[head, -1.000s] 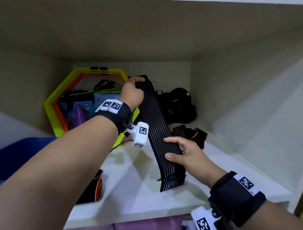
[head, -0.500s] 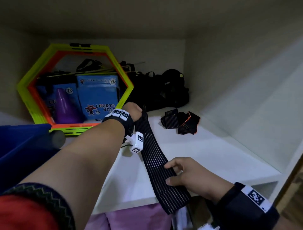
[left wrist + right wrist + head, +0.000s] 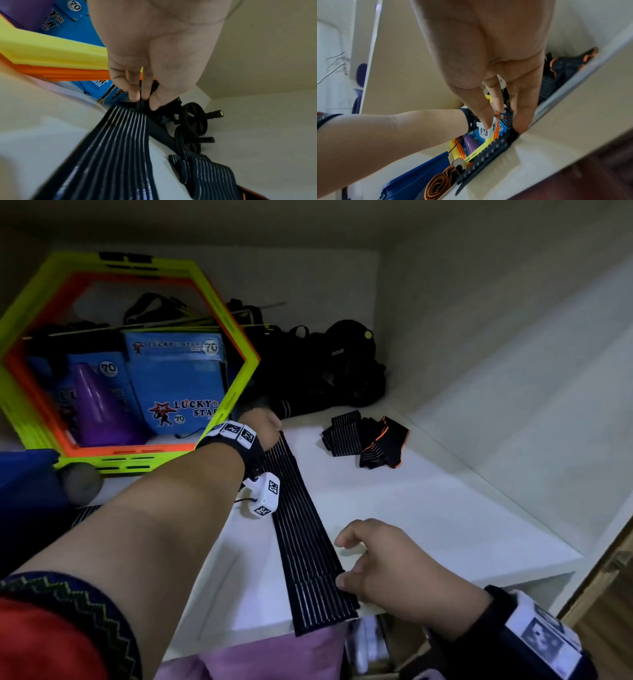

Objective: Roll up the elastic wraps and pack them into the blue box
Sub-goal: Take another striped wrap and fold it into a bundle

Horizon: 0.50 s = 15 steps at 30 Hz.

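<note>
A long black elastic wrap (image 3: 301, 529) with thin white stripes lies stretched flat on the white shelf (image 3: 428, 518), its near end hanging just over the front edge. My left hand (image 3: 265, 428) pinches its far end between fingertips and thumb, plainly seen in the left wrist view (image 3: 144, 100) above the wrap (image 3: 116, 148). My right hand (image 3: 363, 563) rests at the near end, its thumb pressing on the wrap's right edge and the other fingers loose. In the right wrist view my right hand (image 3: 503, 121) has its fingers extended. The blue box (image 3: 24, 501) stands at the left.
Two more folded wraps (image 3: 363, 440), one orange-edged, lie at the back right. A rolled orange-edged wrap (image 3: 438, 185) sits beside the blue box (image 3: 419, 175). Yellow-green and orange hexagon rings (image 3: 222, 313), blue packages (image 3: 178, 381), a purple cone (image 3: 99, 405) and black exercise gear (image 3: 342, 364) fill the back.
The wrap, held up in the air a second ago, now lies flat on the shelf. My left hand dropped to the far end. My right hand released its grip and presses by the thumb.
</note>
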Each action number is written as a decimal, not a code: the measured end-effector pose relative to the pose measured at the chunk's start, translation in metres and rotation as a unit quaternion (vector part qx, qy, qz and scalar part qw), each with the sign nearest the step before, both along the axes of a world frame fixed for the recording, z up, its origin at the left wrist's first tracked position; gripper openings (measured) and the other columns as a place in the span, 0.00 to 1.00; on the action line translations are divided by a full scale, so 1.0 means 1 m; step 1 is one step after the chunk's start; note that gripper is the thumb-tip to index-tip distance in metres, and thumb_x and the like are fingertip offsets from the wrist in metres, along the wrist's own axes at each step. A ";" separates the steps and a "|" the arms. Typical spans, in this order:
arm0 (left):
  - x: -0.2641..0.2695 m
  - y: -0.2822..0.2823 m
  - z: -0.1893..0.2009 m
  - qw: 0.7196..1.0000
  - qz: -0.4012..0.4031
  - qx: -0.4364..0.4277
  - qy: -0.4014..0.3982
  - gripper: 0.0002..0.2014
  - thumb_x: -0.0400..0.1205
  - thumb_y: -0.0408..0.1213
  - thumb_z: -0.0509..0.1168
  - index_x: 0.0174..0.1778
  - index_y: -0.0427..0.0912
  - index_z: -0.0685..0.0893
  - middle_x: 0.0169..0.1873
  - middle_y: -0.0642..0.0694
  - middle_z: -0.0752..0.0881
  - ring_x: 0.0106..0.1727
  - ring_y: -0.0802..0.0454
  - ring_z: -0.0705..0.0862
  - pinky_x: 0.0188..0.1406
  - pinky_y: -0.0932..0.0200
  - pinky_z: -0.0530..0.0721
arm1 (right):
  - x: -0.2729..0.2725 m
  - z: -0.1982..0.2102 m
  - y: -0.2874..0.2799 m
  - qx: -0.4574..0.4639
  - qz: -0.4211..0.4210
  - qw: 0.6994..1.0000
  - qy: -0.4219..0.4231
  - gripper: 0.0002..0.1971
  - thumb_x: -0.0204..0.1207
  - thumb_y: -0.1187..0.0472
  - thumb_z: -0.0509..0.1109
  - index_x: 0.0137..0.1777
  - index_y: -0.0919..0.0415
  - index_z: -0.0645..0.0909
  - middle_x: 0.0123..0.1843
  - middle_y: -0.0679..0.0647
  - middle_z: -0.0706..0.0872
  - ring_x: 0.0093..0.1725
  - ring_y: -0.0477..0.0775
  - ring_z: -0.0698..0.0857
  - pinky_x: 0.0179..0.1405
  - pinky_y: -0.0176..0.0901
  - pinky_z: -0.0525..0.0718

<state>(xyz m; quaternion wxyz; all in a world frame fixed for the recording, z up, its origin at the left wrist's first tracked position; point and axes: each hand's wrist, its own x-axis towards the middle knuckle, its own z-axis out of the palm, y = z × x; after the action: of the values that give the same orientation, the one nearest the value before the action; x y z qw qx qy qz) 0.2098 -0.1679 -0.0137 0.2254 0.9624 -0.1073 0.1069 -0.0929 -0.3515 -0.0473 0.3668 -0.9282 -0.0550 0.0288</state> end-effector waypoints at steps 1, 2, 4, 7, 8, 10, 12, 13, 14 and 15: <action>-0.005 0.000 -0.004 1.000 -0.014 0.001 0.022 0.12 0.78 0.30 0.68 0.53 0.47 0.91 0.55 0.44 0.90 0.58 0.43 0.88 0.60 0.56 0.85 | 0.000 0.001 -0.002 -0.016 0.010 1.000 -0.009 0.16 0.71 0.54 0.80 0.55 0.43 0.79 0.52 0.43 0.83 0.36 0.38 0.87 0.36 0.28 0.79; -0.007 0.000 -0.006 0.999 -0.028 0.008 0.042 0.10 0.78 0.32 0.69 0.50 0.48 0.92 0.52 0.45 0.91 0.57 0.44 0.88 0.59 0.55 0.85 | 0.001 0.002 -0.003 -0.029 0.020 0.999 -0.013 0.16 0.71 0.54 0.80 0.54 0.42 0.79 0.52 0.42 0.83 0.38 0.39 0.87 0.38 0.29 0.81; -0.019 0.000 -0.003 0.998 -0.049 0.000 0.046 0.07 0.78 0.34 0.70 0.40 0.50 0.92 0.46 0.48 0.92 0.53 0.47 0.89 0.59 0.54 0.86 | 0.004 0.001 -0.006 -0.055 0.039 0.998 -0.018 0.15 0.70 0.52 0.81 0.52 0.42 0.80 0.53 0.41 0.84 0.40 0.37 0.86 0.42 0.29 0.81; -0.037 0.000 0.009 0.996 -0.082 -0.026 0.023 0.08 0.79 0.35 0.70 0.37 0.51 0.90 0.42 0.50 0.91 0.47 0.52 0.89 0.56 0.55 0.87 | 0.010 -0.002 -0.010 -0.055 0.042 0.998 -0.014 0.12 0.70 0.50 0.80 0.51 0.43 0.82 0.50 0.42 0.86 0.36 0.31 0.81 0.39 0.26 0.76; -0.046 0.001 0.013 0.995 -0.096 -0.024 0.027 0.07 0.79 0.35 0.70 0.38 0.50 0.90 0.41 0.49 0.92 0.43 0.53 0.89 0.54 0.55 0.88 | 0.012 -0.004 -0.011 -0.052 0.040 0.998 -0.016 0.12 0.71 0.50 0.80 0.51 0.45 0.83 0.49 0.43 0.86 0.35 0.31 0.81 0.39 0.27 0.75; -0.069 0.002 0.021 0.991 -0.124 -0.021 0.047 0.04 0.80 0.35 0.69 0.42 0.47 0.90 0.41 0.46 0.92 0.38 0.51 0.90 0.48 0.55 0.89 | 0.015 -0.007 -0.012 -0.044 0.041 0.998 -0.011 0.12 0.72 0.50 0.79 0.53 0.48 0.84 0.50 0.44 0.86 0.35 0.33 0.81 0.39 0.29 0.75; -0.097 0.005 0.024 0.986 -0.150 -0.003 0.071 0.04 0.79 0.38 0.69 0.43 0.48 0.90 0.39 0.46 0.93 0.37 0.52 0.92 0.46 0.54 0.90 | 0.016 -0.010 -0.012 -0.048 0.048 0.998 -0.011 0.12 0.73 0.51 0.79 0.54 0.49 0.84 0.50 0.45 0.86 0.37 0.35 0.81 0.40 0.31 0.76; -0.114 0.009 0.024 0.983 -0.165 0.016 0.078 0.04 0.79 0.40 0.69 0.43 0.49 0.90 0.38 0.49 0.93 0.37 0.54 0.91 0.46 0.54 0.91 | 0.017 -0.011 -0.011 -0.053 0.051 0.997 -0.013 0.12 0.73 0.51 0.79 0.54 0.49 0.84 0.49 0.45 0.86 0.37 0.35 0.81 0.40 0.31 0.76; -0.131 0.012 0.023 0.979 -0.183 0.040 0.080 0.04 0.78 0.41 0.69 0.42 0.51 0.89 0.37 0.52 0.92 0.36 0.57 0.91 0.45 0.54 0.90 | 0.017 -0.012 -0.010 -0.057 0.051 0.997 -0.017 0.11 0.74 0.52 0.79 0.54 0.49 0.84 0.49 0.45 0.86 0.37 0.35 0.81 0.39 0.30 0.76; -0.151 0.015 0.020 0.974 -0.199 0.069 0.080 0.03 0.78 0.43 0.70 0.41 0.51 0.89 0.36 0.55 0.91 0.36 0.60 0.89 0.45 0.56 0.89 | 0.017 -0.013 -0.010 -0.059 0.051 0.997 -0.022 0.11 0.74 0.53 0.78 0.53 0.50 0.84 0.47 0.45 0.87 0.37 0.36 0.82 0.38 0.28 0.76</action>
<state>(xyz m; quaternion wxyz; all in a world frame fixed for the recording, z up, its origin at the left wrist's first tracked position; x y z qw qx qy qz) 0.0591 -0.1525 0.0066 0.1830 0.9404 -0.2857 -0.0250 -0.0757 -0.3616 -0.0606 0.3078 -0.9448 -0.1083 0.0306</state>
